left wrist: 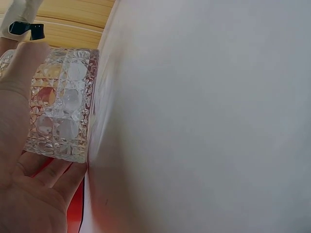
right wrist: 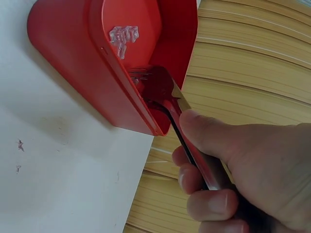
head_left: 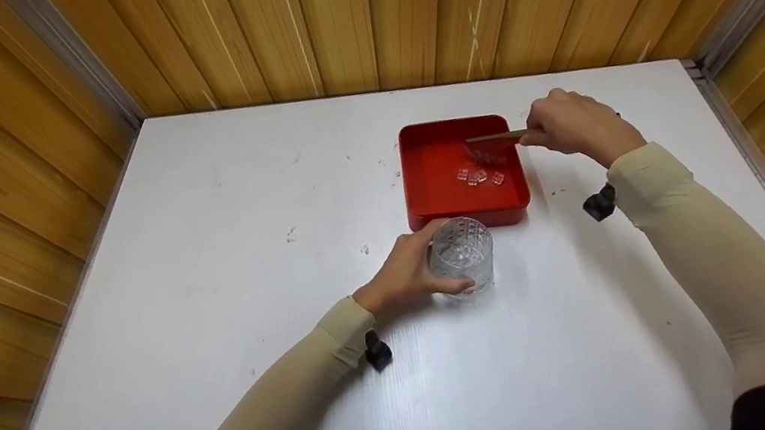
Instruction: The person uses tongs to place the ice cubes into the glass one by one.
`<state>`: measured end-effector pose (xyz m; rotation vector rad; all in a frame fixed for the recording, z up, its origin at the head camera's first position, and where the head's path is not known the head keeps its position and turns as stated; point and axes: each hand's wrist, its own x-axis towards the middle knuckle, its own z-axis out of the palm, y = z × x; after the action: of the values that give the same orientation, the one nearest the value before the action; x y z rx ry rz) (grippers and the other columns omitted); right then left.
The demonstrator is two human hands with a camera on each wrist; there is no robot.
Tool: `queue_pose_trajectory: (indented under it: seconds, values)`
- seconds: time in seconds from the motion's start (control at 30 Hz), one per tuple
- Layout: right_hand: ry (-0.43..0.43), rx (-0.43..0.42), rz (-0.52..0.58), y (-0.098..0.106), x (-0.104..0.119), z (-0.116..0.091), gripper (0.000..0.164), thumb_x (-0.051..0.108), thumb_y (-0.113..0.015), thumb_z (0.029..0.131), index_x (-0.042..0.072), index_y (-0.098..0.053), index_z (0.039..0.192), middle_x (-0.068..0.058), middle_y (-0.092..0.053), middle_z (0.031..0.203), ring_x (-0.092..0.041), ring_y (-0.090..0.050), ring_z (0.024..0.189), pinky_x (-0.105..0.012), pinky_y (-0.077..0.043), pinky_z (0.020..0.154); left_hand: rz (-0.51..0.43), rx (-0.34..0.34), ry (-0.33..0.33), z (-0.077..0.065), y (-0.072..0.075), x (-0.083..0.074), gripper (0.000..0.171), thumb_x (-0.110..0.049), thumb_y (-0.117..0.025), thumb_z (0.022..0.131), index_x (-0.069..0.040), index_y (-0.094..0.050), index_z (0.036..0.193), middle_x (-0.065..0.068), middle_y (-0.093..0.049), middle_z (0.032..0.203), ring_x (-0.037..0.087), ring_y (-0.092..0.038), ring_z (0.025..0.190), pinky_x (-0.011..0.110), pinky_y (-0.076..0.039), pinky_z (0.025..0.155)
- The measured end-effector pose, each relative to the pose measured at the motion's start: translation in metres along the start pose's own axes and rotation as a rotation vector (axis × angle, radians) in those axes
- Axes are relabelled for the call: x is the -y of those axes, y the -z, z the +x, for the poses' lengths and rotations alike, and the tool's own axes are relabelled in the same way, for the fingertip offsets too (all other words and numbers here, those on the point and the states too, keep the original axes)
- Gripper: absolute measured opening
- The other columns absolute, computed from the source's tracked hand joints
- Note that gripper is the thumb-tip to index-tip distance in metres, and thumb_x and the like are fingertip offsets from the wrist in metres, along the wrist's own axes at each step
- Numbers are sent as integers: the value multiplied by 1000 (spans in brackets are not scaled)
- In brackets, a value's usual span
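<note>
My left hand [head_left: 402, 271] grips a clear cut-glass tumbler [head_left: 465, 257] standing upright on the table, its thumb and fingers on opposite sides. In the left wrist view the tumbler's [left wrist: 68, 102] faceted wall fills the space between thumb and fingers. Just beyond it sits a square red tray [head_left: 431, 185] holding several clear ice-like cubes [head_left: 477, 176]. My right hand [head_left: 577, 121] holds metal tongs [right wrist: 210, 170] over the tray's right wall. Their fork-like tines [right wrist: 140, 75] reach inside, close to a few cubes at the far right part of the tray.
Both things stand on a white table [head_left: 240, 228] with small dark marks. Wood-patterned walls [head_left: 331, 25] close it in at the back, left and right. Small black wrist devices [head_left: 378, 351] are worn at both cuffs.
</note>
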<state>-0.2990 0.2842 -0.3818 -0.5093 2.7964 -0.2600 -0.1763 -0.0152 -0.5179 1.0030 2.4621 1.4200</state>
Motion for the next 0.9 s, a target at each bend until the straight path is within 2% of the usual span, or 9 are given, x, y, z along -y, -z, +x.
queue_pose_trajectory:
  seconds: [0.1, 0.37, 0.53, 0.77, 0.9]
  values:
    - [8, 4, 7, -2, 1, -3, 25, 24, -71, 99, 2, -77, 108, -10, -69, 83, -27, -56, 74, -33, -48, 54, 3, -2, -7, -1, 0, 1, 83, -35, -93, 74, -13, -53, 143, 2, -70, 125, 11, -64, 111, 25, -50, 98]
    - [31, -30, 11, -5, 0, -11, 24, 25, -70, 99, 4, -78, 107, -10, -66, 82, -28, -51, 85, -35, -47, 58, 30, -13, -26, 1, 1, 5, 81, -36, -92, 75, -13, -53, 142, 4, -71, 122, 13, -65, 109, 25, -51, 97]
    - [74, -44, 34, -7, 2, -20, 23, 25, -70, 99, 5, -78, 106, -7, -65, 78, -26, -51, 80, -34, -45, 57, 25, -3, -20, -1, -1, 6, 82, -36, -92, 75, -12, -53, 142, 5, -71, 122, 14, -66, 109, 25, -52, 97]
    - [140, -96, 78, -3, 9, -35, 21, 22, -72, 98, 4, -79, 107, -6, -71, 82, -24, -54, 72, -34, -48, 57, 7, -9, -18, 0, 0, 7, 82, -35, -93, 74, -13, -53, 142, 5, -70, 125, 14, -66, 110, 26, -52, 98]
    - [176, -132, 80, -2, 13, -45, 18, 21, -73, 97, 5, -79, 104, -5, -70, 78, -22, -55, 68, -33, -47, 56, -2, -4, -18, 2, 2, 6, 82, -34, -93, 75, -13, -53, 143, 4, -70, 125, 13, -65, 111, 26, -51, 98]
